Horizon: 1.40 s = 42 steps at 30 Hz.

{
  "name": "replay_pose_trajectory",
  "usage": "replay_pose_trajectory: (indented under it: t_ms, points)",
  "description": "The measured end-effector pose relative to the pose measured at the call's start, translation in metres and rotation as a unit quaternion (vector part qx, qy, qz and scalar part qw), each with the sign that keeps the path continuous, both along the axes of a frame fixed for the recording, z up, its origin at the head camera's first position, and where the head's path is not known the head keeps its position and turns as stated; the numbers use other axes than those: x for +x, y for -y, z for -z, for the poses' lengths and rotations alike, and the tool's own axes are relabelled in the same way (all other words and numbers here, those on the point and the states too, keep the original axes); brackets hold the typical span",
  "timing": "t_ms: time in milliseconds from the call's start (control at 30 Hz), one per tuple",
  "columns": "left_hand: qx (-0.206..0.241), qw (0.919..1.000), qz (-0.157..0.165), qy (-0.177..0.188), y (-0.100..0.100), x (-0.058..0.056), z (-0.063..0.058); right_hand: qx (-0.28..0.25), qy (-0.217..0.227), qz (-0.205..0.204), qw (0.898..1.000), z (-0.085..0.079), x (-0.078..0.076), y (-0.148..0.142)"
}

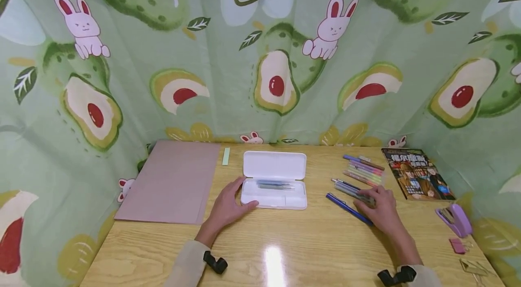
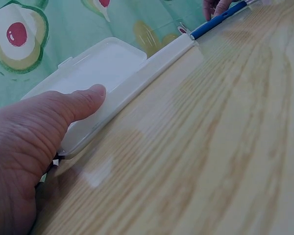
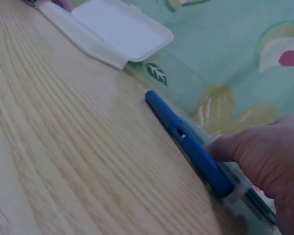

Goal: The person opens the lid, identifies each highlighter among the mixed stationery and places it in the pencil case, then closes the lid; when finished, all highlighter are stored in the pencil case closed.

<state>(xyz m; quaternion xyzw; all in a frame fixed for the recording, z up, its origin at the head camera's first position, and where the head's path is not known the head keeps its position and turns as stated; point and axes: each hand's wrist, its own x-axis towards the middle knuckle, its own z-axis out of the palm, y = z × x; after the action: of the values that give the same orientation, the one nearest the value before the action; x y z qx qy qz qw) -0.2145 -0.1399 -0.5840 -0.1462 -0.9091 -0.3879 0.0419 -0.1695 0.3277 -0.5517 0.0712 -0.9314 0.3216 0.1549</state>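
A white pencil case (image 1: 274,165) lies with its lid folded back, and a few slim pens (image 1: 274,185) rest in its tray. My left hand (image 1: 229,205) grips the case's left end, thumb at the front edge; its other fingers are hidden in the left wrist view. To the right, my right hand (image 1: 380,208) holds the near end of a small group of grey and dark pens (image 1: 346,187), its thumb on their near side. Just in front of them lies a thick blue pen (image 3: 201,159), apart from the thumb.
Coloured pens and markers (image 1: 364,171) lie behind the right hand, beside a comic-style book (image 1: 417,174). A purple stapler (image 1: 456,219), a pink binder clip (image 1: 457,246) and a metal clip (image 1: 472,267) line the right edge. At left are a mauve board (image 1: 171,183) and a pale green strip (image 1: 225,156).
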Motion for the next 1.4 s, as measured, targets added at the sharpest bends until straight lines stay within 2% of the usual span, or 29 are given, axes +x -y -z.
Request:
replay_pose_trajectory:
  t_ms: [233,667,967,1167,1400]
  points:
    - [0.001,1.0,-0.002,-0.003,0.0,-0.001,-0.002,0.006,-0.021,-0.004,1.0,0.002,-0.002,0.0]
    - [-0.007,1.0,0.001,0.003,0.001,-0.003,0.003,0.011,-0.007,-0.016,1.0,0.006,-0.003,-0.005]
    - [-0.011,0.9999,-0.001,0.001,0.001,-0.002,0.004,0.008,-0.053,-0.046,0.998,0.008,-0.002,-0.005]
    - [-0.004,1.0,0.0,-0.001,0.001,-0.002,0.004,0.013,-0.074,-0.045,0.996,0.001,-0.004,0.001]
    - [-0.005,1.0,-0.001,0.002,0.001,-0.001,0.004,0.011,-0.094,-0.063,0.993,-0.008,-0.004,0.012]
